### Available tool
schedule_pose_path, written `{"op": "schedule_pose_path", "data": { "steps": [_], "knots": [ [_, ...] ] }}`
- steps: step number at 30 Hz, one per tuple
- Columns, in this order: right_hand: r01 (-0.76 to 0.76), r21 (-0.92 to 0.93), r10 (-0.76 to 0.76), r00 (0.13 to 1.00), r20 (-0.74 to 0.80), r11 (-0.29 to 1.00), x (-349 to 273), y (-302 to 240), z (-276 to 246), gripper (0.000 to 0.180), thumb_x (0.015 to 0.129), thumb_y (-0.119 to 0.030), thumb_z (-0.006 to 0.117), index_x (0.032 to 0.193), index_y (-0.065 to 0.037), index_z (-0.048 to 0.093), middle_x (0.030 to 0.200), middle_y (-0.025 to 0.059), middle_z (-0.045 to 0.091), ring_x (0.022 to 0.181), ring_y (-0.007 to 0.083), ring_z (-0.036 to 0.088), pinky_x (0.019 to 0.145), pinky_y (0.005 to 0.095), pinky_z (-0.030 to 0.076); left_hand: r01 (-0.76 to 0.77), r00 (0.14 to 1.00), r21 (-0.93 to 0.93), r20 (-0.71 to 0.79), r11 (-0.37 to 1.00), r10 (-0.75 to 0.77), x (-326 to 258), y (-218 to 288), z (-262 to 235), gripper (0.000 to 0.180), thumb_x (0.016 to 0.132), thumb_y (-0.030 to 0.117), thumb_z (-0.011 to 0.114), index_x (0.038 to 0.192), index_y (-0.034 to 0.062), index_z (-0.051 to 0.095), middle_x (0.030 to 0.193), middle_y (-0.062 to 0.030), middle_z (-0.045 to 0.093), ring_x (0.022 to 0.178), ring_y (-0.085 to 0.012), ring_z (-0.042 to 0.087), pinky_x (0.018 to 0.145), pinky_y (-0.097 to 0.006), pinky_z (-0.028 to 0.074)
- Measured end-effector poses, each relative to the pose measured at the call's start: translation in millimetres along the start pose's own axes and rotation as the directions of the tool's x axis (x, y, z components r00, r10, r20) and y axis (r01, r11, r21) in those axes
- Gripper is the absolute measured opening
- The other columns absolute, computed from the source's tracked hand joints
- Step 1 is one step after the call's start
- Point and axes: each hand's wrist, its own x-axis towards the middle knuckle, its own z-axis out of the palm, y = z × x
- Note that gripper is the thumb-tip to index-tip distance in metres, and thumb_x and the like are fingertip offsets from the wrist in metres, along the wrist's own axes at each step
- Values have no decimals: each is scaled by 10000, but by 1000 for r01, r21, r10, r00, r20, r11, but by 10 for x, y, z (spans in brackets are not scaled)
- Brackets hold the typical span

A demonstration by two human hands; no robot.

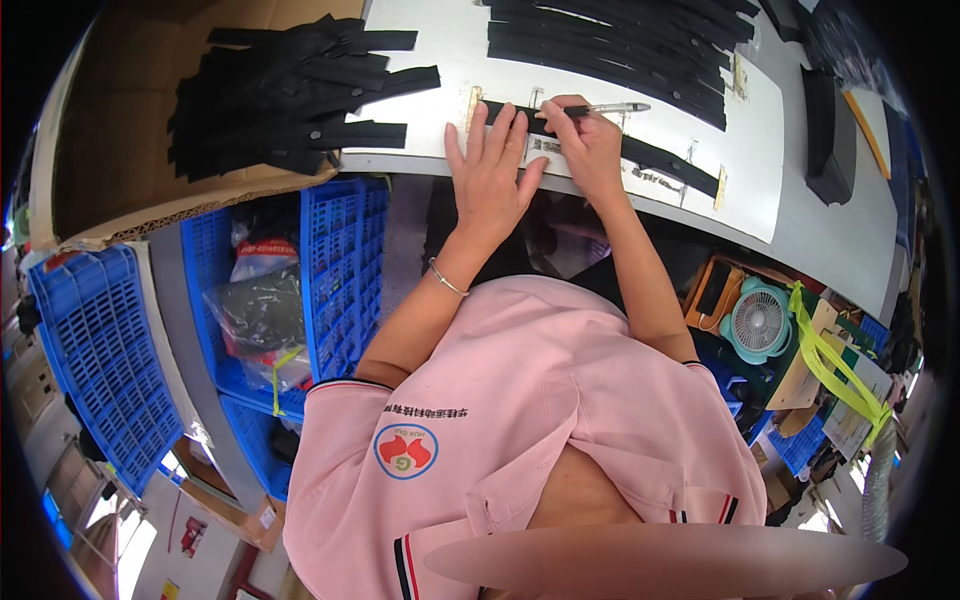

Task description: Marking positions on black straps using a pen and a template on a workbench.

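Observation:
A black fabric strip (pixel 665 163) lies along the near edge of a white board (pixel 752 190), between tape-marked spots. My left hand (pixel 492 170) rests spread on the strip's left end, fingers apart and pressing it flat. Close beside it, my right hand (pixel 592 155) pinches a pen (pixel 608 108) with a clear cap end pointing right; its other end is at the strip. Beyond my hands, several black strips (pixel 610 50) lie in rows on the board. A loose heap of black strips (pixel 290 95) sits to the left, partly over a cardboard box.
The open cardboard box (pixel 110 120) stands at the far left. Blue plastic crates (pixel 340 270) with bagged items are below the table edge. At right are a black block-shaped piece (pixel 828 135), a small turquoise fan (pixel 760 320) and a yellow-green ribbon (pixel 835 365).

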Motion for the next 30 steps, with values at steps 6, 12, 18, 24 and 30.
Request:
{"op": "schedule_pose_path", "data": {
  "steps": [6, 12, 18, 24, 30],
  "knots": [
    [6, 11, -7, 993, 121, 1000, -10, 80, -55, 216, 954, -196, 688, 925, 10, 747, 783, 77, 732, 589, 136, 628, 561, 281, 478, 0, 1000, 13, 7, 1000, 0, 6, 9, -3, 554, 902, 316, 731, 1381, 59, 626, 1465, -91, 562, 1457, -346, 395, 1194, -613, 150],
    [125, -37, -120, 986, 117, 991, -10, 129, -33, 220, 928, -211, 701, 889, 1, 742, 778, 83, 734, 570, 175, 639, 545, 287, 474, -4, 1000, 30, 22, 1000, 4, 8, 15, 23, 551, 902, 311, 729, 1386, 67, 626, 1483, -87, 548, 1470, -340, 381, 1200, -607, 138],
    [-26, 147, 20, 999, 39, 989, -107, 13, -214, 160, 958, -156, 689, 937, -2, 732, 696, 32, 689, 614, 51, 573, 564, 242, 459, -6, 999, 48, 34, 999, 4, 7, 3, 16, 552, 920, 318, 720, 1402, 71, 612, 1493, -80, 542, 1474, -338, 375, 1203, -598, 131],
    [-94, -15, 87, 959, -270, 995, -175, 129, -788, 161, 986, -156, 673, 931, -11, 715, 683, 0, 662, 628, 32, 539, 581, 219, 438, -35, 999, 53, 22, 998, 34, 1, -1, 4, 530, 926, 313, 716, 1365, 33, 617, 1468, -119, 544, 1472, -371, 363, 1197, -621, 125],
    [-67, -78, 46, 969, -242, 995, -213, 311, -818, 151, 976, -159, 688, 934, -17, 711, 649, 9, 624, 604, 37, 516, 565, 224, 419, -32, 999, 53, 46, 998, 30, -8, -12, 1, 565, 927, 306, 719, 1426, 74, 587, 1512, -106, 520, 1482, -352, 356, 1208, -594, 120]
  ]
}}
